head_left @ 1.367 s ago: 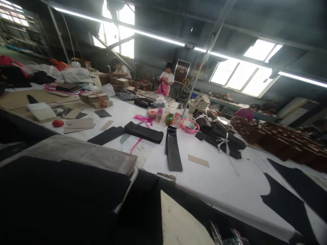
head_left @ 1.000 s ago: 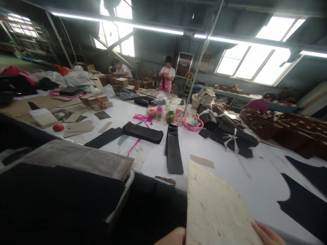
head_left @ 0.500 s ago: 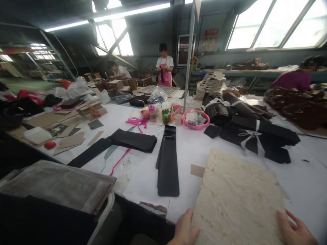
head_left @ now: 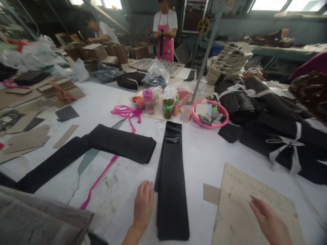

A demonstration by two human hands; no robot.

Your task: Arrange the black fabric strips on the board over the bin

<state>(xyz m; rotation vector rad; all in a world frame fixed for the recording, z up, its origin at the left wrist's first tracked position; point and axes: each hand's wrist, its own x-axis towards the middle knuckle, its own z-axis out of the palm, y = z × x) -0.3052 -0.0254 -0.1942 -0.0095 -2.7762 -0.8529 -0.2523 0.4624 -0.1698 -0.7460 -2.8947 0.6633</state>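
Cream, scuffed board (head_left: 255, 211) lies flat, near right. Right hand (head_left: 268, 223) rests on it, fingers spread; left hand (head_left: 143, 207), fingers loose, touches black strip stack (head_left: 171, 180).

Lighting: daylight from windows (head_left: 265, 4) along far wall, blown out to white at top edge. White table (head_left: 204, 153) bright, evenly lit; soft faint shadows under black strips (head_left: 170, 183). Far left corner dim, murky. Slight sheen on far end of black strips. Quality: wide-angle distortion, edges stretched and bowed, pole (head_left: 208, 51) leaning. Right hand (head_left: 269, 221) slightly motion-blurred on pale board (head_left: 245, 204); left hand (head_left: 143, 206) sharper. Far faces blurred out. Right edge soft, smeared.
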